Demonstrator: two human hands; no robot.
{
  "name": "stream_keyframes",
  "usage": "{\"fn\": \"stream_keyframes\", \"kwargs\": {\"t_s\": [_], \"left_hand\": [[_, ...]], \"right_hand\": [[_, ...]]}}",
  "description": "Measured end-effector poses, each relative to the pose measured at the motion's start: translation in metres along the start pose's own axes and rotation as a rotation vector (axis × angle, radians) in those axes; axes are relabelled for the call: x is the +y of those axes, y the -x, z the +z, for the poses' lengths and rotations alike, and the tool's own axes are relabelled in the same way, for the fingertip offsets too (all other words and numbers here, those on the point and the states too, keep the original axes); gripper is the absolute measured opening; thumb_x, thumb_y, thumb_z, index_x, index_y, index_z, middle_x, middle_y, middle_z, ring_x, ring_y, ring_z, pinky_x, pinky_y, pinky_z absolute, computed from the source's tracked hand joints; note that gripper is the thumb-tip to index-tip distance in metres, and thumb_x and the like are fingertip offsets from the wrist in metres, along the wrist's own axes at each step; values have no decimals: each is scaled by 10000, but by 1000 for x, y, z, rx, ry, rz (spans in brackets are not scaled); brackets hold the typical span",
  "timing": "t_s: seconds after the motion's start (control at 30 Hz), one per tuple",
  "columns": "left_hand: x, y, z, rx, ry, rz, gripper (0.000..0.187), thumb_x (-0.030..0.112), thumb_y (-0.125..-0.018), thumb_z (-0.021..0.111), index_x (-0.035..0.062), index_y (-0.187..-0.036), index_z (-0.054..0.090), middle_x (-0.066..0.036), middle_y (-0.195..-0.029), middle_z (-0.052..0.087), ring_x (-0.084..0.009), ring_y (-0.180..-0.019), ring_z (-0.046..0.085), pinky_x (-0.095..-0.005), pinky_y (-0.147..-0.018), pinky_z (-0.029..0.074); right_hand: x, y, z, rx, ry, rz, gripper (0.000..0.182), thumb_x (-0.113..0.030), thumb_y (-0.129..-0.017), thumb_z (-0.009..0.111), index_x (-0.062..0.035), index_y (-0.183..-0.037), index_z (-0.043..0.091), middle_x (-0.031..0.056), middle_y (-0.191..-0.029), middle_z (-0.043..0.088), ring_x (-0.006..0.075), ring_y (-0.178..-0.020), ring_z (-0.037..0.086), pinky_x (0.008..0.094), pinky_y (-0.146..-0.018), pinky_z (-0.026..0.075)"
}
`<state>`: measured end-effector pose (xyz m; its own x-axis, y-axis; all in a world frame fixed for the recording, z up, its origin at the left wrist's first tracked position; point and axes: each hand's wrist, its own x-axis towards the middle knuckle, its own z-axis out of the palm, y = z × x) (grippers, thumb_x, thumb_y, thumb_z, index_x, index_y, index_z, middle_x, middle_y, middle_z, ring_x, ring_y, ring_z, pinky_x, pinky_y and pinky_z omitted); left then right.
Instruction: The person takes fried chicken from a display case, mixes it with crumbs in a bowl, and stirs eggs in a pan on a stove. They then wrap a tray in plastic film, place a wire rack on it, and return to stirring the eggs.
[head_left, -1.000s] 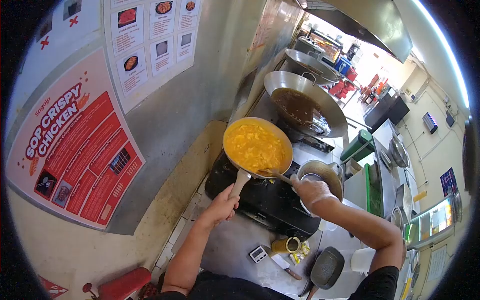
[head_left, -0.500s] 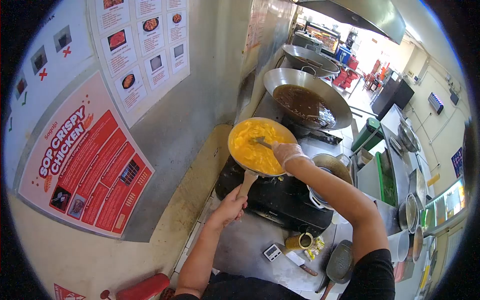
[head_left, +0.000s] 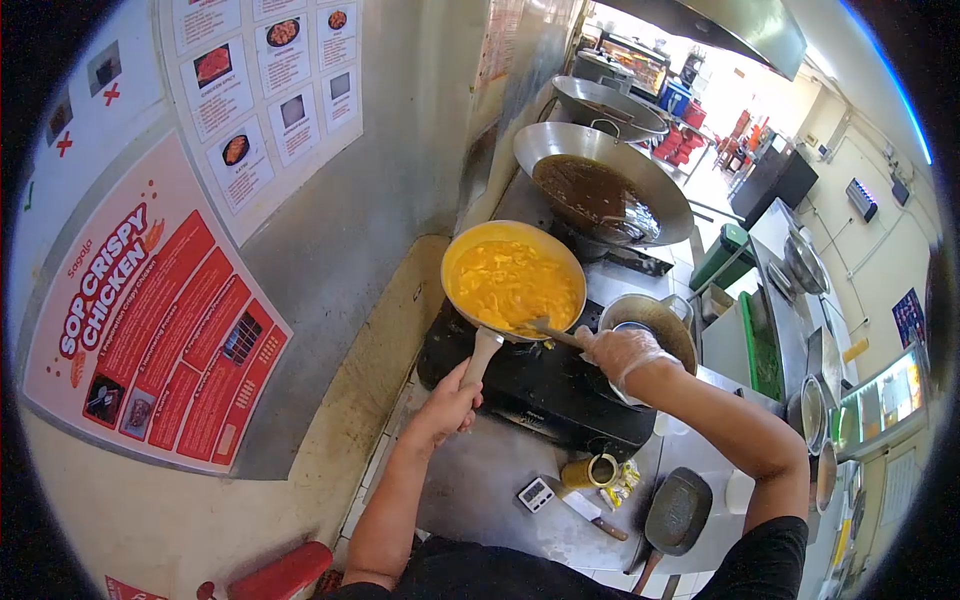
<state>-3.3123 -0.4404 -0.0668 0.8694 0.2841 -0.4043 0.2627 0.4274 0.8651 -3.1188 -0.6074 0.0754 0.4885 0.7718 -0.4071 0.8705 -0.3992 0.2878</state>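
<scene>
Two hands are at work over one frying pan (head_left: 457, 248), which sits at the far left of a black stove (head_left: 528, 405) and holds a lumpy yellow egg mixture (head_left: 510, 285). The left hand (head_left: 447, 405) has its fingers clamped around the pan's single pale handle. The right hand (head_left: 625, 358), in what looks like a clear glove, has its fingers clamped on the handle of one spatula (head_left: 553, 332) at the pan's near right edge. The spatula's tip is partly sunk in the egg, so its shape is hard to make out.

Beyond the pan stand two woks: the nearer wok (head_left: 545, 148) holds dark oil, while the contents of the farther wok (head_left: 572, 92) are mostly hidden. Right of the pan is one pot (head_left: 672, 322), partly covered by the right hand; what it holds cannot be told.

On the near worktop (head_left: 468, 492) lie one white digital timer (head_left: 536, 494), one knife (head_left: 607, 528) with a brown handle, one yellowish can (head_left: 580, 473), a crumpled wrapper (head_left: 622, 485) and one rectangular pan (head_left: 679, 510). A white tub (head_left: 738, 490) is partly hidden by the right arm.
</scene>
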Motion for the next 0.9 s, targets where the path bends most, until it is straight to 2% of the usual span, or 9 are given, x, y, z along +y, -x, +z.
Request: {"fn": "stream_keyframes", "kwargs": {"t_s": [0.1,0.17,0.2,0.33,0.5,0.7,0.83,0.9], "left_hand": [[2,0,1,11,-3,-10,594,115,-941,460,188,-1499,268,3,-731,464,-67,-466,391,-243,-405,338],[0,-1,0,22,-3,-23,594,118,-941,461,193,-1498,269,6,-729,464,-67,-470,392,-245,-406,339],[-2,-3,-1,18,3,-21,594,120,-941,462,197,-1498,270,5,-732,465,-68,-474,394,-244,-409,337],[0,-3,1,25,6,-38,594,123,-941,462,209,-1497,273,4,-740,470,-71,-478,391,-244,-415,332],[0,-2,0,26,-32,-30,582,139,-951,465,213,-1496,276,1,-750,474,-73,-484,391,-249,-425,340],[1,-1,0,51,-75,-19,492,208,-984,473,173,-1453,329,12,-753,488,-61,-487,398,-228,-421,340],[5,3,3,52,-39,-37,483,188,-982,462,170,-1448,338,9,-757,492,-59,-483,390,-225,-419,332],[2,-2,0,37,-40,-36,519,170,-974,460,192,-1471,313,7,-753,484,-64,-487,396,-234,-427,341]], "right_hand": [[16,2,-1,20,-22,-66,237,-144,-958,466,-46,-1168,517,169,-850,674,336,-828,687,454,-671,539],[17,1,-5,84,36,-70,168,-106,-917,509,-32,-1048,585,195,-896,687,341,-850,696,444,-676,560],[15,0,-10,14,30,-51,206,-101,-919,509,-25,-1093,587,196,-915,690,338,-858,697,440,-677,564],[-5,-22,-7,68,2,-29,174,-129,-921,534,-45,-1066,583,180,-859,685,340,-851,690,439,-696,547],[-34,-75,-13,100,-104,92,253,-71,-838,627,-9,-1081,592,197,-958,699,324,-907,698,408,-733,563],[-35,-125,-21,109,-93,90,256,-96,-816,666,-21,-1061,650,197,-978,699,311,-915,699,400,-735,564],[-20,-114,-11,143,-83,14,251,-94,-817,666,-16,-1056,659,200,-988,697,305,-916,700,401,-742,563],[-25,-75,-27,16,-37,12,243,-89,-840,638,-8,-1068,637,192,-975,700,304,-913,699,408,-751,563]]}}
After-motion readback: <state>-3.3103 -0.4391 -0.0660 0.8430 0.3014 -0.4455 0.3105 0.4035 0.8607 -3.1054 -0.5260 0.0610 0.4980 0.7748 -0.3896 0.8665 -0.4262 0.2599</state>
